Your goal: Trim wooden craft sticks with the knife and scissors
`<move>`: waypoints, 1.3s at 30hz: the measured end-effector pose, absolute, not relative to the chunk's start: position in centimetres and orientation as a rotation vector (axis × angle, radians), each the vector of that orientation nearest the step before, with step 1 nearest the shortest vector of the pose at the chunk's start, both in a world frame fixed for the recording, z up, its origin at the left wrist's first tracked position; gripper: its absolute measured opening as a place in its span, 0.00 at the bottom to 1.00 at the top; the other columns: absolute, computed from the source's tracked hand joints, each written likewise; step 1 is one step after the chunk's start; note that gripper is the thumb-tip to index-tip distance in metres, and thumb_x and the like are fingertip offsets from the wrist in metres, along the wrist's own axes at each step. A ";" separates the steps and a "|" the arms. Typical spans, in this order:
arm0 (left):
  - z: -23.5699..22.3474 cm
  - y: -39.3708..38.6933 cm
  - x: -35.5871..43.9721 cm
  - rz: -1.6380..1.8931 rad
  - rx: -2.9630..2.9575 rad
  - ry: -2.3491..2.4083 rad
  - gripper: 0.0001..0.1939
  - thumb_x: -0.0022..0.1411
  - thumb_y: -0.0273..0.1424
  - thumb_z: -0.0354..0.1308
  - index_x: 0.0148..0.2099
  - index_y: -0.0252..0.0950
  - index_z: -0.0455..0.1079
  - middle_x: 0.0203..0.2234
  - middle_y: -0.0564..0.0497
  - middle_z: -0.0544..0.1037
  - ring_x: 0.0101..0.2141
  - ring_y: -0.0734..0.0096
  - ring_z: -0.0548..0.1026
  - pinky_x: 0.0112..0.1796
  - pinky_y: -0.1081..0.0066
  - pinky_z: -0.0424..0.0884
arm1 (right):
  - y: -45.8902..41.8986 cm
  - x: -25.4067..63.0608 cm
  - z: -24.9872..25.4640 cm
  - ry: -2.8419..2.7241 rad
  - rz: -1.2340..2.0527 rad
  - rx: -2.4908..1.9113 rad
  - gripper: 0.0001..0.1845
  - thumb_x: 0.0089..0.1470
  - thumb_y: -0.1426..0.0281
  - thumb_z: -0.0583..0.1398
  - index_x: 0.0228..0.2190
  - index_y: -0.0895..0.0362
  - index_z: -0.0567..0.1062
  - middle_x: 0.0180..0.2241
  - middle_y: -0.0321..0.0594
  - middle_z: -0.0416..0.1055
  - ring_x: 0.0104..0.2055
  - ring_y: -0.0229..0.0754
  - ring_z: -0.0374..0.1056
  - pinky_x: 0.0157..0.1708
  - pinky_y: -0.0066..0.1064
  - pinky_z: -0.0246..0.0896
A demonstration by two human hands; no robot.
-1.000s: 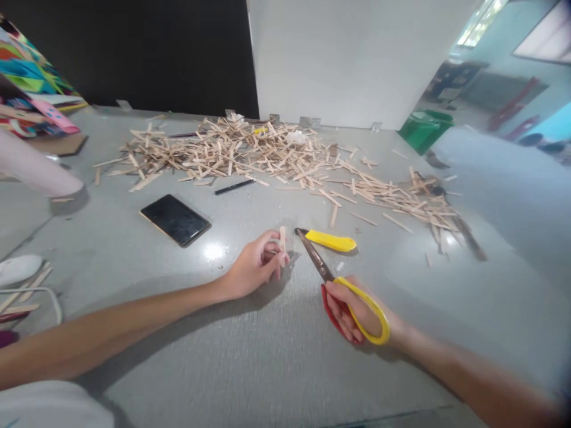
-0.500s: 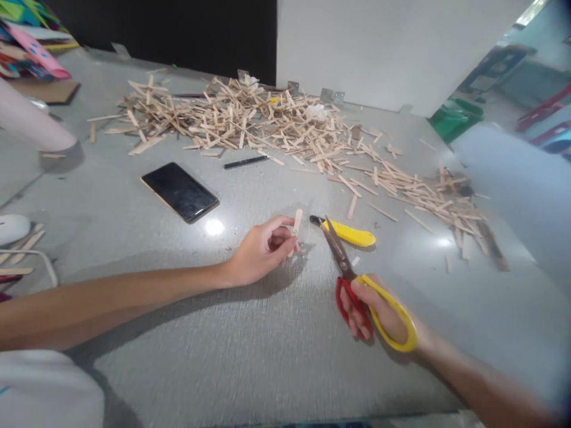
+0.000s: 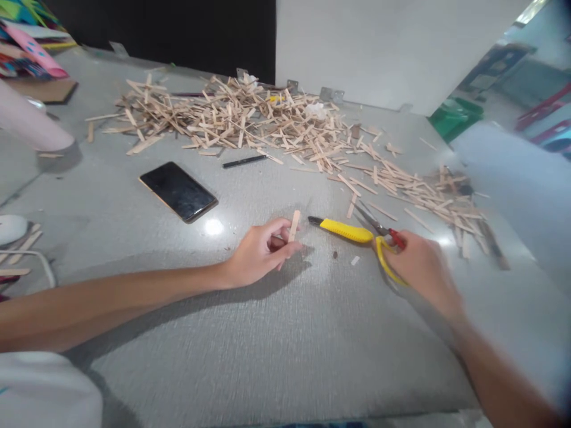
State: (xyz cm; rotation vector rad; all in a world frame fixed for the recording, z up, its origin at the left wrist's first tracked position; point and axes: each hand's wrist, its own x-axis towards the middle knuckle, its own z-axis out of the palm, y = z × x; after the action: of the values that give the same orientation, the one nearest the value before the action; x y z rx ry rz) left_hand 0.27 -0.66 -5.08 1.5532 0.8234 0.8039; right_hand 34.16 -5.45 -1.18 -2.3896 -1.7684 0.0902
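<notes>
My left hand (image 3: 265, 251) pinches a short wooden craft stick (image 3: 294, 226), which points up between thumb and fingers. Off to the right, my right hand (image 3: 417, 264) is closed on the scissors (image 3: 378, 227), which have one yellow and one red handle; their blades point toward the scattered sticks. A yellow utility knife (image 3: 345, 229) with a black tip lies between my two hands, its back end close to the scissors. Just below the knife is a small pale scrap (image 3: 355, 260).
A long heap of craft sticks (image 3: 232, 119) spreads along the back and right of the grey table (image 3: 267, 356). A phone (image 3: 178, 191) and a black pen-like tool (image 3: 244, 161) lie left of centre. A pink cylinder (image 3: 31, 119) stands far left; a green bin (image 3: 455, 117) sits beyond the table.
My right hand has moved right and forward with the scissors, turning palm-down and setting them low beside the knife. My left hand stays in place with the craft stick.
</notes>
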 end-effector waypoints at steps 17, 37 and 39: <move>-5.4 -1.0 0.1 0.883 1.894 0.769 0.10 0.75 0.34 0.62 0.53 0.34 0.73 0.22 0.62 0.70 0.19 0.81 0.66 0.22 0.80 0.64 | -11.2 29.9 -0.9 -1.680 1.105 -1.569 0.25 0.72 0.48 0.59 0.34 0.54 0.76 0.24 0.35 0.67 0.24 0.40 0.64 0.24 0.31 0.60; -6.4 -1.2 -0.6 0.940 1.934 0.609 0.21 0.86 0.35 0.47 0.73 0.36 0.53 0.24 0.63 0.66 0.22 0.77 0.65 0.26 0.78 0.65 | -11.7 27.5 -0.1 -2.070 0.981 -1.753 0.26 0.62 0.59 0.64 0.22 0.52 0.56 0.22 0.28 0.47 0.26 0.37 0.44 0.26 0.32 0.43; -6.4 -1.4 -0.6 0.930 1.923 0.621 0.22 0.86 0.36 0.47 0.74 0.36 0.52 0.23 0.63 0.67 0.22 0.77 0.66 0.26 0.78 0.66 | -11.8 27.4 -0.3 -2.099 0.927 -1.752 0.26 0.63 0.60 0.64 0.22 0.52 0.56 0.21 0.28 0.49 0.26 0.37 0.45 0.26 0.32 0.43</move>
State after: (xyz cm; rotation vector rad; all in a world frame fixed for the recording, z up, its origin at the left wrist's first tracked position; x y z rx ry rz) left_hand -0.62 -1.35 -6.38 1.9225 0.6214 0.9301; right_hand 27.37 -11.82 -0.28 -1.7522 -2.0990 0.9265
